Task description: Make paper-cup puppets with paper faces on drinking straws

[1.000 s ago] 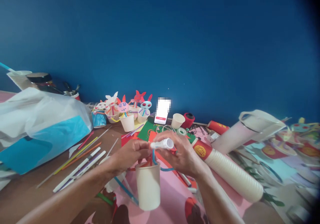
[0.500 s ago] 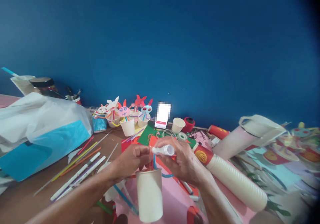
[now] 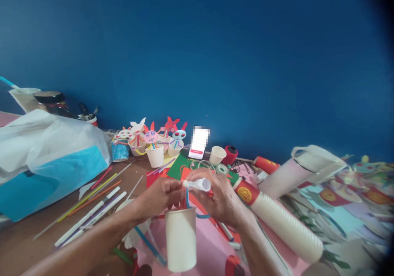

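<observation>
Right hand (image 3: 220, 194) curled round tube (image 3: 197, 184).

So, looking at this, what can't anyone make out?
All in the head view:
What the left hand pinches, if anything: hidden by its own fingers.
The far side of the white tube in the right hand: turned away from the camera.
The bottom inside the paper cup: hidden by its near wall.
The phone's screen: pixelated.
Details of the far-right figures: blurred.
The white bag's full extent: cut off by the left edge.
</observation>
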A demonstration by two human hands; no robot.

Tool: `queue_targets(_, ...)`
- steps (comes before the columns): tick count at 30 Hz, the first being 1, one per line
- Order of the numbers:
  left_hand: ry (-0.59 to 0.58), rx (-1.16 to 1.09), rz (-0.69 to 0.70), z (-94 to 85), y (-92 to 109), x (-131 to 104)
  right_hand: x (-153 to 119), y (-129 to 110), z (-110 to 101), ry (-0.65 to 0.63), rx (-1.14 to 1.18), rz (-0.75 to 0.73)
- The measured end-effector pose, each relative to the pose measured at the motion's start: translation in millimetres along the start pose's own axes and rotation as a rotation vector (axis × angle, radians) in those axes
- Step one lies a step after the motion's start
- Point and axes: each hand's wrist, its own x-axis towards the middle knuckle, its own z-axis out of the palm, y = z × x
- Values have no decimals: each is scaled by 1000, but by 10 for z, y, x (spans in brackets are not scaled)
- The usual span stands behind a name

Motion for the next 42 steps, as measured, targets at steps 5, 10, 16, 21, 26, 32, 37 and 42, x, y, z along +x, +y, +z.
queue_targets(5, -8, -5, 43, 5, -27, 13, -20, -8, -43, -36, 20, 59)
queue_targets(10, -1, 19, 13, 16, -58, 22, -13, -9, -1, -63, 32, 73)
queue_targets(16, -25, -15, 19, 32, -36, 42, 19, 30, 19, -52, 3, 50)
queue_targets(21, 6, -17, 12, 1, 12, 37, 2, 11, -33, -36, -16, 67)
queue_targets(26, -19, 13, 30, -19, -34, 65, 2, 15, 11, -27, 29, 28)
queue_targets(32, -22, 14, 16, -12, -42, 53, 9, 4, -31, -14, 12, 79)
queue_targets(37, 2, 57, 21, -9, -30, 43, 17, -8, -11, -56, 50, 82)
queue_targets(42, 33, 57, -14, -21, 21, 46, 22, 25, -4, -6, 30, 100)
